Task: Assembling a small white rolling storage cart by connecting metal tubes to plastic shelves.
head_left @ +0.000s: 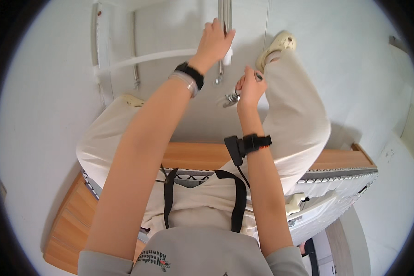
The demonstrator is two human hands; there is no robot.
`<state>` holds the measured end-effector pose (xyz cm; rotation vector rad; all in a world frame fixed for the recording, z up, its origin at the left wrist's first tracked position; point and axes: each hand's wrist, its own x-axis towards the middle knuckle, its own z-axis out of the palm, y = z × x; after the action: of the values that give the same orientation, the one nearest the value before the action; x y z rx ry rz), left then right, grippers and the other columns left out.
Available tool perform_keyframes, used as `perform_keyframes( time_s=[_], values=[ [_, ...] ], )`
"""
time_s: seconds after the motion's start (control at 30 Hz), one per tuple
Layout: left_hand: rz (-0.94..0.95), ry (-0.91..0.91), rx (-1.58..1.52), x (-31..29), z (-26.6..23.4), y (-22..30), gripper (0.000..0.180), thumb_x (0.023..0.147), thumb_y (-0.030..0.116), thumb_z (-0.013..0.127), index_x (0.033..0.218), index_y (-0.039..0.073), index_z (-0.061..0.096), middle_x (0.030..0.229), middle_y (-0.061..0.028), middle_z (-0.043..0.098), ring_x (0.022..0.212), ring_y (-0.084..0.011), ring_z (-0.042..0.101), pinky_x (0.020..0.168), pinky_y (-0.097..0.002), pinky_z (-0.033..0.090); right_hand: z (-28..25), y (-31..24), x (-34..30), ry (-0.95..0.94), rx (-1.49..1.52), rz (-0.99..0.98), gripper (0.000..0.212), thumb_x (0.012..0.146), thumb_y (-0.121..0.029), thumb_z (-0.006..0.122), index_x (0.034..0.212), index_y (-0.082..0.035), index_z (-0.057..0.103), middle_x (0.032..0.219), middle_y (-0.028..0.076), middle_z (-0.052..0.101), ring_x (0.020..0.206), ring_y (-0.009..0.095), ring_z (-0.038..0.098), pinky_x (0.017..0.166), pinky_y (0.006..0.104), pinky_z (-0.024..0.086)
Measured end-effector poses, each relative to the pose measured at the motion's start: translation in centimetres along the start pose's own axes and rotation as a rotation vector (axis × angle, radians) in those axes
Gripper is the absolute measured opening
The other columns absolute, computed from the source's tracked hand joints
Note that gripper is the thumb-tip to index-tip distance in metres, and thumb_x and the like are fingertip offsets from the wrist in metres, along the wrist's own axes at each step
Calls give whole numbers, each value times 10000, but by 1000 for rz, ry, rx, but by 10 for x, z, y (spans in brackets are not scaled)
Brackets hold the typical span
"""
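Observation:
My left hand (pixel 215 42) is closed around an upright metal pole (pixel 225 10) of a white and silver frame. A white plastic fitting (pixel 228 57) sits on the pole just below my fingers. Lower down, a thin rod ends in a small shiny metal piece (pixel 218 81). My right hand (pixel 251 87) grips a silver wrench (pixel 231 99). Its jaw end points left, apart from the rod's end, and the handle's tip shows above my fist. My palm hides most of the handle.
A white curved bar (pixel 156 56) runs left from the pole toward another metal leg (pixel 134 50) and a white upright (pixel 96 34). My cream clog (pixel 285 40) rests on the pale floor at right. I sit on a wooden-edged bed (pixel 340 159); a white object (pixel 295 203) lies on it.

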<state>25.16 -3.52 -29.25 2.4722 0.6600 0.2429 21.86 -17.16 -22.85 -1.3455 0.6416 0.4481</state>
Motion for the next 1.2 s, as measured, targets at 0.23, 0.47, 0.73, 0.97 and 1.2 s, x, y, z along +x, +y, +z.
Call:
perform_keyframes(
  time_s=[0.23,0.47,0.73,0.97,1.2],
  values=[
    [138,-514,-519,-73,-176,73,522,862,220,554,1280,-32,367,1164,-229,494,1053,-346,515,896,-390,420,-2,-94,-86,-467,-93,-193,249,891,-191,521,701,-58,430,567,33,433,510,125,437,502,265,378],
    [39,-385,-635,-158,-283,129,637,871,137,547,1371,-10,182,1176,-244,516,997,-345,570,836,-379,451,18,-118,-195,-748,148,-228,479,962,-412,326,1120,-5,521,845,2,495,808,98,461,738,256,398],
    [-65,-242,-851,-213,-342,128,545,902,77,516,1367,40,234,1043,-128,600,840,-157,586,780,-292,461,-16,-145,-252,-1102,389,-172,694,954,-518,199,1397,16,218,1446,165,265,1342,250,251,1075,333,235],
    [-12,-12,-990,-232,-377,120,446,922,80,493,1316,37,289,1066,-141,597,914,-171,595,802,-290,462,-17,-167,-279,-1159,381,-205,787,926,-574,195,1390,61,164,1446,228,203,1353,299,209,1119,370,197],
    [12,77,-1234,-221,-390,113,468,931,110,488,1325,53,242,1042,-153,594,972,-228,607,821,-329,495,-4,-181,-279,-1193,295,-242,767,935,-556,215,1361,80,246,1412,226,296,1325,307,280,1109,381,203]
  ],
)
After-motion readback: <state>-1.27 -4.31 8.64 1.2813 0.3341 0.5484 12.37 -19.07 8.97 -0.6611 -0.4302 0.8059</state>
